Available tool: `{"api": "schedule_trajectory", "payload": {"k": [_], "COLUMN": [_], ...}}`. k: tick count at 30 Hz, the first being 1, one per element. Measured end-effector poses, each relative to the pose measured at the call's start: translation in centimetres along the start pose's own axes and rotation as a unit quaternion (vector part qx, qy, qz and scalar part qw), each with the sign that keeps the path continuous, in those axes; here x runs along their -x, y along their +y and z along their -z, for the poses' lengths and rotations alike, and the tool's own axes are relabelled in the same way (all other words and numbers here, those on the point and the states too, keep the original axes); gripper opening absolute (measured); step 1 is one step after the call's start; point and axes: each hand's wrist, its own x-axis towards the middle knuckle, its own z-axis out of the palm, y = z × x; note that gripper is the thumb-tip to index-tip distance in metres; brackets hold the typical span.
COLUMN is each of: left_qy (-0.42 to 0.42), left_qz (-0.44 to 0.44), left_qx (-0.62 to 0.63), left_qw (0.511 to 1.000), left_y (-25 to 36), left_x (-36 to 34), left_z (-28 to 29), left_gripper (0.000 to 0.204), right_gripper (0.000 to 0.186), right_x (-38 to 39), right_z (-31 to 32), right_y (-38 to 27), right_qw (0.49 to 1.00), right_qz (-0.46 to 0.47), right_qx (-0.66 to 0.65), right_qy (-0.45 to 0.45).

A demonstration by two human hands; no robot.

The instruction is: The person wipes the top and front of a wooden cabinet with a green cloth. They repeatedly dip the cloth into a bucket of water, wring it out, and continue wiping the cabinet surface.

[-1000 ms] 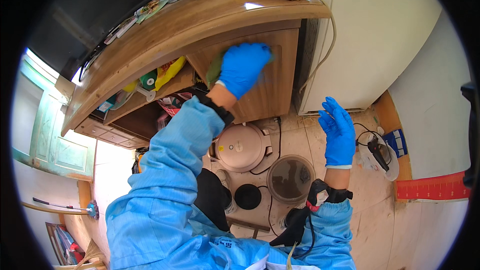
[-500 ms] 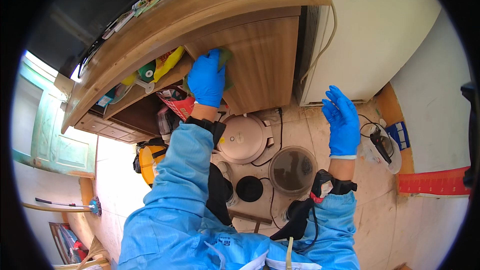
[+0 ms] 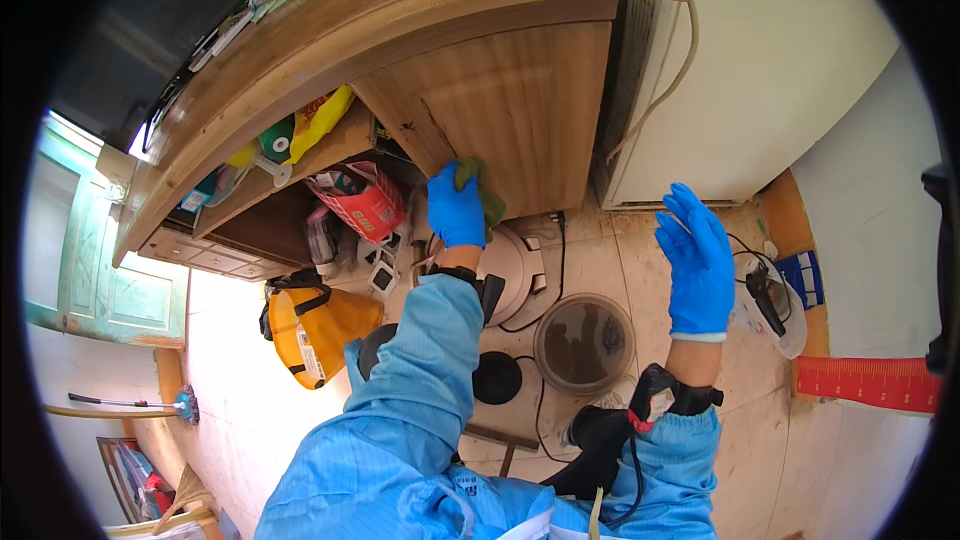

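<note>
My left hand (image 3: 455, 208), in a blue glove, is closed on a green cloth (image 3: 487, 198). The cloth touches the lower left edge of a brown wooden cabinet door (image 3: 525, 110). Part of the cloth is hidden behind my fingers. Over the floor at the right, my right hand (image 3: 694, 265), also gloved in blue, is held in the air with its fingers stretched out and nothing in it. Below and between my hands stands a round bucket (image 3: 538, 342) of murky water. A round pink appliance (image 3: 512, 270) lies just under my left hand.
Open shelves left of the door hold a red bag (image 3: 368, 208) and a yellow packet (image 3: 322, 128). An orange-yellow bag (image 3: 325, 325) stands on the floor. A tall white appliance (image 3: 760, 70) is at the right. A black cable (image 3: 561, 270) runs past the bucket.
My left hand has moved down and to the right along the door's edge with the cloth. The yellow bag shows more fully. My right hand stays raised and open.
</note>
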Motion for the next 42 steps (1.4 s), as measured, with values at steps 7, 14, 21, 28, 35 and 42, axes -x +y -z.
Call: {"api": "schedule_trajectory", "payload": {"k": [7, 14, 21, 28, 35, 42], "left_qy": [0.096, 0.144, 0.132, 0.039, -0.013, 0.031], "left_qz": [-0.127, -0.187, -0.081, 0.081, 0.175, 0.107], "left_qx": [-0.029, 0.070, 0.056, 0.088, 0.154, 0.198], "left_qw": [0.987, 0.969, 0.986, 0.992, 0.972, 0.974], "left_y": [4.6, 8.5, 2.2, -3.7, -3.2, 3.2], "left_x": [-2.4, -5.0, -0.5, 2.3, 2.8, 0.0], "left_z": [2.7, 3.5, -0.6, -3.8, -3.2, 0.4], "left_gripper": [0.036, 0.040, 0.039, 0.035, 0.032, 0.031], "right_gripper": [0.041, 0.040, 0.039, 0.039, 0.038, 0.038], "right_x": [-0.1, 0.1, -0.1, -0.7, -0.8, 0.1], "right_z": [-1.2, -1.2, -1.7, -1.6, -2.3, -2.2], "right_y": [0.7, 0.8, 1.7, 2.5, 2.1, 0.9], "right_qw": [0.999, 0.999, 0.998, 0.999, 0.998, 0.998], "right_qz": [-0.012, -0.008, -0.031, -0.022, -0.035, -0.016], "right_qx": [-0.015, -0.006, 0.026, 0.027, 0.014, -0.002], "right_qy": [-0.047, -0.044, -0.050, -0.040, -0.050, -0.063]}}
